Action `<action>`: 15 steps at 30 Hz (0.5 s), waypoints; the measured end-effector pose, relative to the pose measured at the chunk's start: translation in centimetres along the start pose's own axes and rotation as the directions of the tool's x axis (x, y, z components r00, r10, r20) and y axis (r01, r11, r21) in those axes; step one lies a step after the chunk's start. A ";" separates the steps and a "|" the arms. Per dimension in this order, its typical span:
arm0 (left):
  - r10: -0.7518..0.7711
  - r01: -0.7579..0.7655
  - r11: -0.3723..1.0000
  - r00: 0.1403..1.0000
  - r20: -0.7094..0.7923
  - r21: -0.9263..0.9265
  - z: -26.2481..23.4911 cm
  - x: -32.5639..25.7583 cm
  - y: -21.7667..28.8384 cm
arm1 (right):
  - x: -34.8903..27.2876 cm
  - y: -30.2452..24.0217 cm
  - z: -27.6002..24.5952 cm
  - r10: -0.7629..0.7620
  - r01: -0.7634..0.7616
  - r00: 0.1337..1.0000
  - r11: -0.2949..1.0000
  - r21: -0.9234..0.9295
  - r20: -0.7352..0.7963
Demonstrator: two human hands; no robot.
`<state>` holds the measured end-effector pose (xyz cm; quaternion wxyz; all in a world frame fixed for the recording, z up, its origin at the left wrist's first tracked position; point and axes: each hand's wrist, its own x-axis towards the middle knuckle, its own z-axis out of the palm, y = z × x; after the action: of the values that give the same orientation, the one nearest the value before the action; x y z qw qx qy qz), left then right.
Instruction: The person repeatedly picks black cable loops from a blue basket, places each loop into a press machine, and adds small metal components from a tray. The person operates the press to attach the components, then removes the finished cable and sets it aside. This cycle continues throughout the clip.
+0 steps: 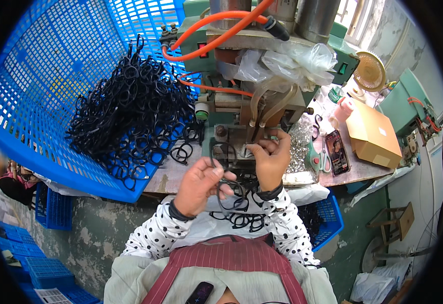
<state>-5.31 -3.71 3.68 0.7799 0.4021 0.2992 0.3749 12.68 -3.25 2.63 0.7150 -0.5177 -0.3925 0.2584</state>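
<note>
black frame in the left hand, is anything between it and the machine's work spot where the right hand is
Nothing visible blocks it. The left hand holds the black frame just short of the machine, and the right hand pinches something small at the work spot. The gap between them looks open.

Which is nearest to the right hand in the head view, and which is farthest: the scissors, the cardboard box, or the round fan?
Measured from the right hand, which is raised at the machine:
1. Scissors, on the table just to its right.
2. Cardboard box, further right on the same table.
3. Round fan, up at the far right, behind the box.
</note>
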 end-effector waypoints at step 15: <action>0.607 -0.564 0.771 0.791 -0.073 0.298 1.8 3.4 6.3 | -0.1 2.4 0.2 -0.133 0.139 0.989 0.984 0.107 -0.066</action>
<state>-4.25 0.87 9.35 0.5365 0.5417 0.2685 0.5888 12.53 -2.42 0.41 0.7700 -0.4562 -0.3908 0.2153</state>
